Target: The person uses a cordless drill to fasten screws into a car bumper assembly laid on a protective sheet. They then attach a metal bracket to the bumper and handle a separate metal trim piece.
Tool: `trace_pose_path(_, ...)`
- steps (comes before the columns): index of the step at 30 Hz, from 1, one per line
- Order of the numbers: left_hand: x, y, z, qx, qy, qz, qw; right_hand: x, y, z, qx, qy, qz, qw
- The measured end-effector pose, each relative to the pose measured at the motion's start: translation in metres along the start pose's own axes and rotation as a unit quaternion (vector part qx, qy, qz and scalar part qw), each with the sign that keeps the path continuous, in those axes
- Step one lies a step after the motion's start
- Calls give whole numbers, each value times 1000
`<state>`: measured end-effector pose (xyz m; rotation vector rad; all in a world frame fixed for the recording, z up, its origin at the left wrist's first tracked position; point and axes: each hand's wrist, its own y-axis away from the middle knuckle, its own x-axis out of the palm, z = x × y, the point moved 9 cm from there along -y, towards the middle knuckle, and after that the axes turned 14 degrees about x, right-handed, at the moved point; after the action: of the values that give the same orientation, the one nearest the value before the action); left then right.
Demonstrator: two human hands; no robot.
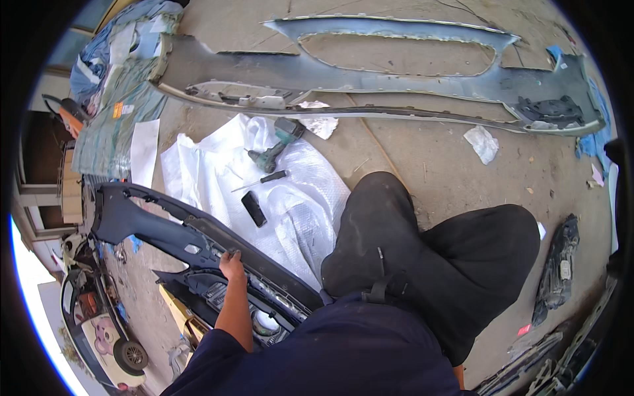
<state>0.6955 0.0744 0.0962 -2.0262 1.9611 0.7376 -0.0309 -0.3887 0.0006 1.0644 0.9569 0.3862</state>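
Item: dark blue bumper cover (148,228), lying on the concrete floor (422,152) at the person's left, partly over a white plastic sheet (297,211). The left hand (232,264) rested on its upper edge, fingers curled over the rim; whether that grip was clamped tight or merely resting could not be told. The right hand was not in view.

Progress, as judged: work looked to be in its middle. The cover was off any vehicle and turned inner side up, with brackets and a round lamp housing (267,321) still seated in it. Tools were laid out on the sheet and none was in hand: a green cordless drill (276,144), a screwdriver (261,179), a small black flat object (253,208). How many fasteners were out or left could not be counted.

Also present: a second, light blue bumper cover (396,79) farther off across the floor; crumpled paper (481,143); a headlamp unit (560,264) at the right; the person's black-trousered knees (436,257).

Hidden or unclear: the near end of the dark cover was cut off by the person's blue sleeve and torso. The fingertips were too small to read. Objects at the picture's left rim were bent and blurred by the lens.
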Motion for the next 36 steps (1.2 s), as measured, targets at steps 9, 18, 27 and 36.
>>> trace_pose_path(9, -22, 44, 18, 25, 6, -91, 996, -60, 11, 27, -8, 49, -11, 999)
trace_pose_path(18, -17, 28, -13, 21, -201, -74, 976, -64, 27, 27, -11, 33, -32, 999)
trace_pose_path(27, -10, 3, 24, 64, -259, -61, 962, -66, 26, -11, -5, 75, -77, 994)
trace_pose_path(36, 162, 36, -132, 480, -336, -12, 810, -118, 54, -121, 105, -15, -141, 984)
